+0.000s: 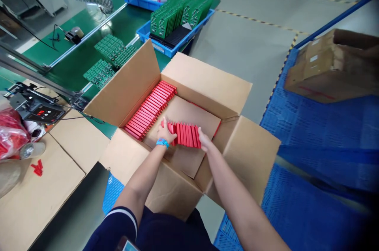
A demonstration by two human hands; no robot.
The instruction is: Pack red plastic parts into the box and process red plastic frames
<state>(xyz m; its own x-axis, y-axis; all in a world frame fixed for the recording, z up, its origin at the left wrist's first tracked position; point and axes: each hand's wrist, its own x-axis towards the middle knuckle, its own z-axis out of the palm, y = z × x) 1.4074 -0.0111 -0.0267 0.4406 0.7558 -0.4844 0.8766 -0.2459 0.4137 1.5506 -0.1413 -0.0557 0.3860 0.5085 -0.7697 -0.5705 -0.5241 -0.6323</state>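
Between my two hands is a row of red plastic pieces (187, 135), pressed together from both ends. My left hand (166, 133), with a blue band at the wrist, grips the left end, and my right hand (204, 139) grips the right end. The row is inside an open cardboard box (207, 81), over a cardboard sheet (183, 113). Whether the row touches the sheet I cannot tell. A longer row of red pieces (151, 111) lines the box's left wall. Red edges show beneath the sheet's far and right sides.
At the left, a workbench (44, 199) carries loose red pieces (37, 168), a bagged red bundle (12, 132) and a device with a red display (44, 113). Green circuit boards (111, 55) lie beyond; more stand in a blue tray (174, 47). Another carton (322, 65) rests on blue pallets (314, 124) at right.
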